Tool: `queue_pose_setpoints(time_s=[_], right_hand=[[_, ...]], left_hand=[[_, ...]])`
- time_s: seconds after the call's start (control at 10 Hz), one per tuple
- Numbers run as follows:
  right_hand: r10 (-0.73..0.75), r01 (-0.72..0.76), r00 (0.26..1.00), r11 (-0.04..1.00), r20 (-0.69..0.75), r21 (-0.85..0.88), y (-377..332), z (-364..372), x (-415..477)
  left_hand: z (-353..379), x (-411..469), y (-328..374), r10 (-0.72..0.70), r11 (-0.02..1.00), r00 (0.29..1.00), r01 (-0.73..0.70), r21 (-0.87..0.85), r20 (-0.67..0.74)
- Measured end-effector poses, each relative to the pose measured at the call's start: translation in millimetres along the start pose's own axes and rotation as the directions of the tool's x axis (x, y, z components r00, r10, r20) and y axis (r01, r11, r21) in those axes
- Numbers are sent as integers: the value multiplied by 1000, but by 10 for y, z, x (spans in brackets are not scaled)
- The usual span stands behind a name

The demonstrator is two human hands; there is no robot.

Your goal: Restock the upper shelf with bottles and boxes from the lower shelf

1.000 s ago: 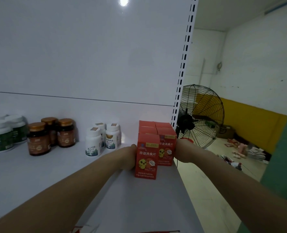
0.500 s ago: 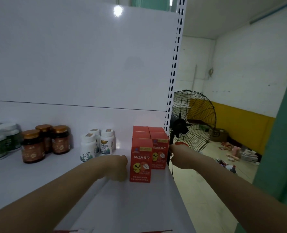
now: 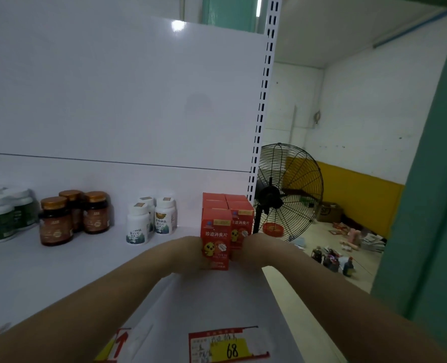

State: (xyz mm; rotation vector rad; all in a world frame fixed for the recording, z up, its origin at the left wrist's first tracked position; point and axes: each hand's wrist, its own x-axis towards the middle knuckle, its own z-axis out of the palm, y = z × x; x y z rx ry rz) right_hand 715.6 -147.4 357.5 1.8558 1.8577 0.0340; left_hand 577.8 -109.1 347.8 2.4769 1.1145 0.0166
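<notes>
Several red boxes stand in two rows at the right end of the white upper shelf (image 3: pixel 60 279). The front red box (image 3: pixel 216 237), with a yellow chick on it, stands at the head of the left row. My left hand (image 3: pixel 188 254) presses its left side and my right hand (image 3: pixel 248 251) presses its right side, so both hold it between them. The fingers are hidden behind the box. A second front box (image 3: pixel 240 226) stands just behind and to the right.
White bottles (image 3: pixel 151 221), brown bottles with gold caps (image 3: pixel 73 216) and green-labelled white tubs (image 3: pixel 2 216) stand along the shelf to the left. A price tag reading 68 (image 3: pixel 227 347) is on the shelf edge. A black fan (image 3: pixel 287 192) stands right of the slotted upright.
Both hands have closed in on the front red box from either side; half a second ago they were apart from it. The camera has tilted down, showing the price tags.
</notes>
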Motion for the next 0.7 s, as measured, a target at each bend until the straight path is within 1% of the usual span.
queue_pose_setpoints(time_s=[0.1, 0.2, 0.3, 0.4, 0.5, 0.6, 0.7], right_hand=[[41, -41, 999, 997, 9, -59, -8, 44, 97], [73, -74, 997, 996, -7, -40, 16, 75, 164], [99, -99, 995, 995, -16, 17, 18, 114, 225], [110, -105, 991, 993, -79, 60, 21, 167, 248], [100, -91, 989, 992, -105, 86, 26, 213, 247], [144, -117, 978, 978, -149, 174, 51, 287, 250], [195, -171, 971, 971, -140, 164, 79, 277, 146]], left_hand=[[54, 23, -21, -17, 1000, 999, 18, 17, -42], [116, 77, -63, -28, 999, 995, 26, -22, -91], [140, 90, -77, -52, 997, 993, 46, -61, -104], [144, 101, -74, -66, 995, 991, 58, -75, -114], [158, 90, -52, -70, 996, 993, 65, -57, -95], [134, 42, -52, -128, 992, 985, 127, -23, -113], [43, -103, -111, -223, 972, 961, 231, 34, -166]])
